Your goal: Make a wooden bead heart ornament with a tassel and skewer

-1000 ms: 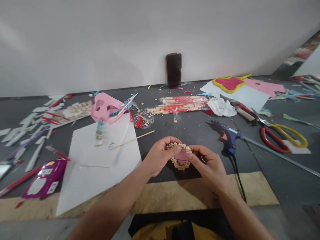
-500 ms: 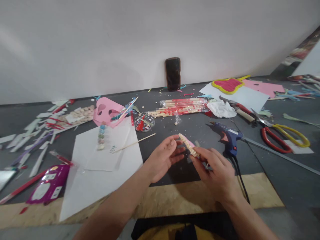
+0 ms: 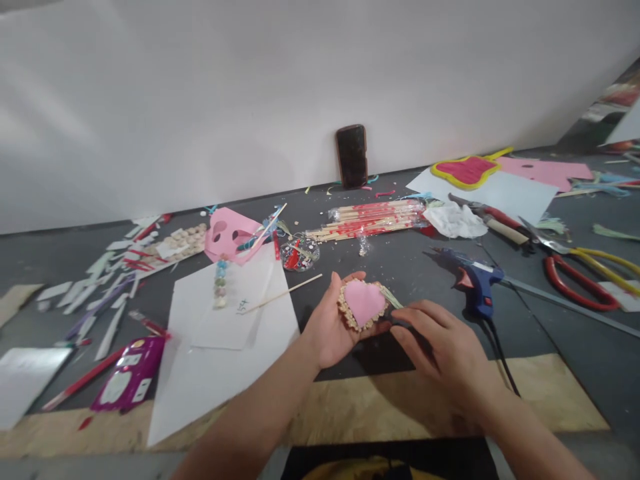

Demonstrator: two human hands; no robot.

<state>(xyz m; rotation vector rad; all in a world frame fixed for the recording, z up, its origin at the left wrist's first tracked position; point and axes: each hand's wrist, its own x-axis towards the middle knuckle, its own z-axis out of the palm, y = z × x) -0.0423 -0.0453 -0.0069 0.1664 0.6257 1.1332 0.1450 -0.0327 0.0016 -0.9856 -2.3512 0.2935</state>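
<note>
While the clear dish (image 3: 300, 255) of beads sits far left of the glue gun (image 3: 477, 280), with bare dark mat (image 3: 413, 270) just left of the gun, the left hand (image 3: 330, 327) cups the bead-rimmed pink heart (image 3: 364, 301) there in loosely curled fingers, the right hand (image 3: 443, 347) spread empty beside it.

Craft workspace, glue gun (image 3: 477, 283), scissors (image 3: 583, 273), paper scraps (image 3: 100, 280), skewer packs (image 3: 373, 220) on dark floor (image 3: 550, 333)
</note>
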